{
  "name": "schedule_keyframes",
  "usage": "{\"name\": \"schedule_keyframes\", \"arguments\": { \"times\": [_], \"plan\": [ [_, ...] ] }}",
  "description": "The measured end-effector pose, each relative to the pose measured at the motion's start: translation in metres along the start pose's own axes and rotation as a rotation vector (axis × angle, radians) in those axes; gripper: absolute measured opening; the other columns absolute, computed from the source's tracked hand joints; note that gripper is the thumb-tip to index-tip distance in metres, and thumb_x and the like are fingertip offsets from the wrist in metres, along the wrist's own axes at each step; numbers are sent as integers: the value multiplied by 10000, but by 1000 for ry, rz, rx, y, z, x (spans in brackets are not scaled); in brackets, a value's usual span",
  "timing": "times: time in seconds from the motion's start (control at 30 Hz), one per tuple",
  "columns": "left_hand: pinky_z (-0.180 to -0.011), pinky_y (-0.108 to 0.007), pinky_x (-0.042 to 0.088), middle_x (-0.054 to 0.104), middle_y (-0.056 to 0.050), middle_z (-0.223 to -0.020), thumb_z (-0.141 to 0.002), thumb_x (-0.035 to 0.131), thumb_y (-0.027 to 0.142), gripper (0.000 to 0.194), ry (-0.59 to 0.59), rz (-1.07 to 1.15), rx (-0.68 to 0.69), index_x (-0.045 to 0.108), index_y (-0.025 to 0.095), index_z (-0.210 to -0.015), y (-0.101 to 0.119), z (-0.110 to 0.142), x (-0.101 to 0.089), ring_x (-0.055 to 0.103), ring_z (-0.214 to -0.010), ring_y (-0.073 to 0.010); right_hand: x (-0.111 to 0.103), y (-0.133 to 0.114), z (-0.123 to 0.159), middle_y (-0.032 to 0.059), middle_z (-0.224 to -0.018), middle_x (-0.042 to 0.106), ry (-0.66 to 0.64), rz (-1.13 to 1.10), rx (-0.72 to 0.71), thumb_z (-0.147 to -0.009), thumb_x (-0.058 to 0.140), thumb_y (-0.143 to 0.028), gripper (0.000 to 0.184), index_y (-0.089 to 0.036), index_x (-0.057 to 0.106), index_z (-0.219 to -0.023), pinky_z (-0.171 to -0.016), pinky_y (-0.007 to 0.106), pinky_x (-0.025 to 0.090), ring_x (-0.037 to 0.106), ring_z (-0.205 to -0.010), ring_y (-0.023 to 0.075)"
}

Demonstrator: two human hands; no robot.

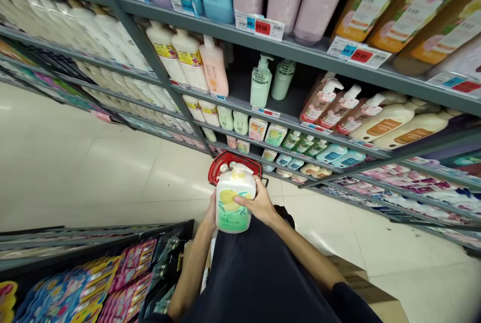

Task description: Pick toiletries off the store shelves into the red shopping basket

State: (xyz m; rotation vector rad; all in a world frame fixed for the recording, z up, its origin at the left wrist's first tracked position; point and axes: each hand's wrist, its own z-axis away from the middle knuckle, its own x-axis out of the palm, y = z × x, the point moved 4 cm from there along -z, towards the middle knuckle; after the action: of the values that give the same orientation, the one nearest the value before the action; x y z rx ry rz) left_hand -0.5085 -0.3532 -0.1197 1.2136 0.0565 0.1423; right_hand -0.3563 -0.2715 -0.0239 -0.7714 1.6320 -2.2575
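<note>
A white pump bottle [233, 212] with yellow lemons and a green lower part on its front is held upright before my chest, most likely hand soap by its shape. My right hand [259, 203] grips its right side, the thumb lying across the lemon picture. At the left edge my left hand [212, 208] holds the bottle too, its fingers mostly hidden behind it. Just beyond the bottle, a red shopping basket [215, 168] stands low by the shelves, with white items partly visible inside. Similar lemon-printed bottles [276, 134] stand on a lower shelf ahead.
Shelves of pump bottles run across the front, including a pale green pair [260, 82] and pink ones [322, 97]. Behind me at left is a rack of colourful packets [90, 285]. A cardboard box [379, 295] sits at lower right on the tiled floor [124, 162].
</note>
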Motion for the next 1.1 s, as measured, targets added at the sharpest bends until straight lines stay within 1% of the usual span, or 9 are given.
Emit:
{"name": "schedule_keyframes", "arguments": {
  "times": [0.03, 0.1, 0.23, 0.3, 0.4, 0.5, 0.6, 0.8, 1.1],
  "plan": [
    [-1041, -565, 601, 819, -202, -1175, -898, 170, 992, 1130, 52, 94, -26, 677, 135, -1432, -3, -1, -11, 712, -1293, -413, -5, 5, 0, 77, -1278, 742, 14, 51, -6, -630, 1008, -437, 837, -227, 578, -1317, -1005, 404, 626, 730, -1127, 258],
    [-1137, -547, 557, 756, -215, -1386, -910, 359, 960, 1017, 122, 269, -52, 671, 143, -1430, -6, -4, -33, 668, -1375, -381, -18, 14, -1, 97, -1324, 731, 43, 175, -13, -639, 998, -430, 853, -221, 578, -1351, -1068, 438, 593, 705, -1192, 277],
    [-1265, -546, 439, 562, -217, -1651, -887, 768, 718, 809, -26, 284, -43, 653, 183, -1484, -7, -13, -51, 564, -1506, -369, -46, 36, -3, 137, -1358, 722, 67, 399, 19, -689, 965, -462, 855, -194, 566, -1396, -1122, 503, 542, 687, -1237, 313],
    [-1294, -562, 395, 531, -205, -1681, -842, 882, 596, 812, -143, 233, -78, 636, 210, -1513, -10, -22, -40, 533, -1536, -374, -63, 46, -5, 143, -1354, 725, 77, 475, 33, -709, 949, -465, 834, -187, 569, -1397, -1123, 508, 536, 687, -1238, 319],
    [-1311, -567, 373, 530, -176, -1687, -765, 962, 515, 892, -247, 172, -137, 608, 243, -1538, -19, -46, -7, 529, -1539, -364, -91, 60, -13, 143, -1359, 720, 81, 517, 39, -730, 934, -458, 794, -188, 582, -1389, -1110, 477, 545, 692, -1237, 305],
    [-1290, -553, 405, 597, -182, -1616, -784, 950, 490, 900, -268, 115, -156, 578, 208, -1554, -30, -77, 27, 597, -1461, -344, -118, 76, -29, 133, -1338, 732, 57, 503, 81, -739, 934, -459, 764, -195, 593, -1371, -1074, 439, 572, 710, -1201, 281],
    [-1256, -530, 444, 684, -188, -1499, -785, 947, 483, 829, -228, 87, -144, 630, 158, -1479, -47, -112, 48, 651, -1371, -337, -145, 94, -54, 123, -1340, 735, 50, 467, 143, -724, 950, -454, 781, -205, 600, -1376, -1067, 422, 583, 716, -1196, 270],
    [-1232, -506, 461, 758, -159, -1381, -719, 986, 460, 758, -41, 32, -105, 720, 148, -1357, -106, -188, 51, 670, -1326, -352, -197, 151, -117, 120, -1397, 716, 29, 414, 153, -742, 958, -434, 807, -219, 623, -1444, -1177, 472, 530, 687, -1280, 290],
    [-1213, -475, 482, 760, -156, -1383, -739, 975, 435, 745, -32, -60, 54, 721, 125, -1368, -216, -308, 37, 671, -1331, -367, -255, 272, -204, 125, -1405, 737, 96, 513, -33, -786, 954, -424, 785, -234, 639, -1480, -1156, 516, 551, 702, -1279, 333]
  ]
}}
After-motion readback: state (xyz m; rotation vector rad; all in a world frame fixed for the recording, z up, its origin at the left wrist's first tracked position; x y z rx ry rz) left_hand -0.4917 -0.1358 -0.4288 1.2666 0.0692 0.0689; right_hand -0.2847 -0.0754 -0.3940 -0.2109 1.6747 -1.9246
